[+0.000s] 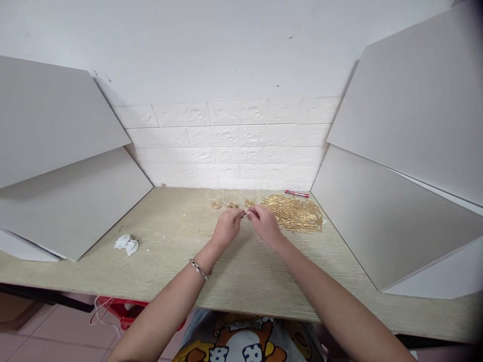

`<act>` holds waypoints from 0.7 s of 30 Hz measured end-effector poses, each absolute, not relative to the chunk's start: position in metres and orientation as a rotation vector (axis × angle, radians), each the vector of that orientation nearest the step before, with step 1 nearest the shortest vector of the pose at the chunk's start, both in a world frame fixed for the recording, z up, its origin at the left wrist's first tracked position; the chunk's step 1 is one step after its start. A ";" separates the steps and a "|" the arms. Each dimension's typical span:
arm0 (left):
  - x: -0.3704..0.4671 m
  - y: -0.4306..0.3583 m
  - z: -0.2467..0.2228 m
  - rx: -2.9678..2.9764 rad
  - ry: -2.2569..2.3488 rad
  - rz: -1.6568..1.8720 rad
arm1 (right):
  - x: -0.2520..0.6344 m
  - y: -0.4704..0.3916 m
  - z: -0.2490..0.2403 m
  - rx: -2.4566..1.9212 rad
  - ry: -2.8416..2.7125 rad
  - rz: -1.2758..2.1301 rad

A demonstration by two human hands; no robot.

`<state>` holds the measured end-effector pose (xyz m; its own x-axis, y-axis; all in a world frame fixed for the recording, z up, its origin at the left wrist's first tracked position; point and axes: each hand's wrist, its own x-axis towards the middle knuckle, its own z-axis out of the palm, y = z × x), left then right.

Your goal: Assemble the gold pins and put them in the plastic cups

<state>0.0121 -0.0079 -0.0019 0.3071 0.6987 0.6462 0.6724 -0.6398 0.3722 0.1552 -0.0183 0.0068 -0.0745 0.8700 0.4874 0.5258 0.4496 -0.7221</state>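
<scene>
My left hand (228,223) and my right hand (263,221) meet fingertip to fingertip over the middle of the table. Both are pinched closed, and what sits between the fingers is too small to make out. Right beside my right hand spreads a heap of thin gold-coloured metal pieces (298,213). Just beyond the hands stand three clear round cups: a left one (214,194), a middle one (231,197) and a right one (249,194). Small gold pieces lie in them.
A red marker-like stick (297,193) lies behind the heap. Crumpled white tissue (127,244) rests on the table's left side. Large grey boards lean at the left (68,201) and right (392,216). A white brick-patterned wall (237,136) closes off the back.
</scene>
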 end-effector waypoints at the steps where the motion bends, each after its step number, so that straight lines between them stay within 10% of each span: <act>1: 0.011 -0.008 -0.001 2.514 1.313 1.273 | 0.155 -0.018 0.007 -1.204 -1.740 0.445; 21: 0.011 -0.004 -0.001 2.480 1.306 1.272 | 0.158 -0.017 0.011 -1.215 -1.715 0.523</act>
